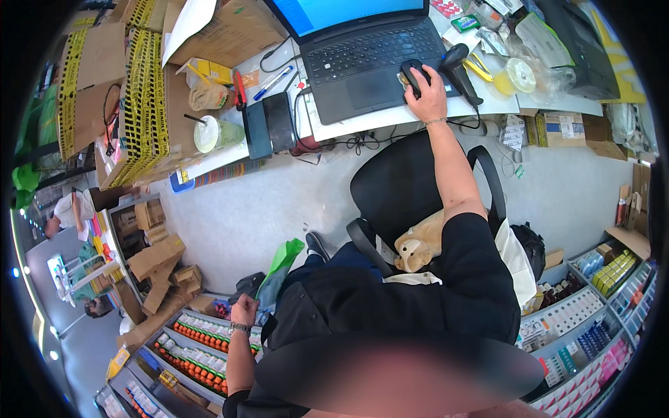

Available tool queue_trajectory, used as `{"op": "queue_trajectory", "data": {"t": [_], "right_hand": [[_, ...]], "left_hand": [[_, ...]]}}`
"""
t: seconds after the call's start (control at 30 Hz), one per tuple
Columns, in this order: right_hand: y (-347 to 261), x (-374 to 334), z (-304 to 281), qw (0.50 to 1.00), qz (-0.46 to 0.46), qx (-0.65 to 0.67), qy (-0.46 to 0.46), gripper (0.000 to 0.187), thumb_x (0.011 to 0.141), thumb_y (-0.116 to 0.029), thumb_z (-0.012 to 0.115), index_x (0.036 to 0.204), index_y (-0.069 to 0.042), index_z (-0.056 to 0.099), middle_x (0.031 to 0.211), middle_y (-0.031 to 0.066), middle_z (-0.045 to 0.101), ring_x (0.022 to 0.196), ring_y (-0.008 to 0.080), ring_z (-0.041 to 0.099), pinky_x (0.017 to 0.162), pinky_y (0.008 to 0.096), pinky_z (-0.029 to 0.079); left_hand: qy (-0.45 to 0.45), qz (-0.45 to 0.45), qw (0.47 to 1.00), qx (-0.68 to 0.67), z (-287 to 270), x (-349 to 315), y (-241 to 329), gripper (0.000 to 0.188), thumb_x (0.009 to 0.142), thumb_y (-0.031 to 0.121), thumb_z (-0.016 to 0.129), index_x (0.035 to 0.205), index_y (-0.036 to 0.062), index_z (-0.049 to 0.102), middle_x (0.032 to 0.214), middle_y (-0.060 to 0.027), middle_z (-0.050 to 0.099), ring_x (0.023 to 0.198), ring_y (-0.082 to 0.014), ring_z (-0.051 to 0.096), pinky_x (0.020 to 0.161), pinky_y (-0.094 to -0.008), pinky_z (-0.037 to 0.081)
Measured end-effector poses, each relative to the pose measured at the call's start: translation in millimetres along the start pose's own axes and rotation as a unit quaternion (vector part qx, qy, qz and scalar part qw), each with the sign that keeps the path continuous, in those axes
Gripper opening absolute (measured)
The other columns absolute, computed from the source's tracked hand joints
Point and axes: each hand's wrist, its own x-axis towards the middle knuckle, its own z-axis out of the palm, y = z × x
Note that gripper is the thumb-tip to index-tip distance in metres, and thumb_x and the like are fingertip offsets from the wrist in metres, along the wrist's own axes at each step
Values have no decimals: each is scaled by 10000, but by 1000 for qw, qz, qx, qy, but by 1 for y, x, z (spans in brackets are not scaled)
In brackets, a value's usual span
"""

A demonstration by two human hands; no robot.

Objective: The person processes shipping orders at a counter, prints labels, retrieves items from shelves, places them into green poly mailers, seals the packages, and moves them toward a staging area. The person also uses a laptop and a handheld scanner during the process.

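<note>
My right hand (427,96) lies over a black computer mouse (416,78), fingers wrapped around it. The mouse sits on the right front part of an open black laptop (369,97) with a lit blue screen (334,14). Just right of that hand, a black handheld barcode scanner (460,73) stands by the laptop's edge. Low at my left side hangs my left hand (243,311), its fingers curled closed; whatever may be inside them is hidden. A green and grey plastic bag (280,263) is close to it.
Two phones (270,125), a lidded green drink cup (217,134) and a red-handled cutter (240,89) lie left of the laptop. A yellow drink cup (516,75) stands right. A black chair (397,181) holds a plush dog (418,244). Stocked shelves (198,341) are behind me.
</note>
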Motion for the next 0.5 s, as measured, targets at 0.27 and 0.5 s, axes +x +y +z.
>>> {"op": "queue_trajectory", "data": {"t": [0.27, 0.5], "right_hand": [[0, -1, 2, 1000, -1, -20, -15, 408, 772, -183, 688, 1172, -170, 608, 1197, 108, 502, 1050, 327, 524, 910, 431, 453], [-3, -1, 1, 999, -5, -31, -27, 402, 798, -203, 681, 1191, -181, 601, 1215, 94, 498, 1110, 312, 509, 956, 441, 424]], "left_hand": [[-13, 9, 999, -44, 3, -8, 13, 223, 772, 213, 734, 755, 70, 563, 644, -107, 633, 611, -261, 642, 575, -362, 485], [0, 11, 1000, -5, 4, -13, 15, 234, 767, 226, 743, 751, 78, 563, 645, -104, 633, 614, -267, 643, 574, -369, 485]]}}
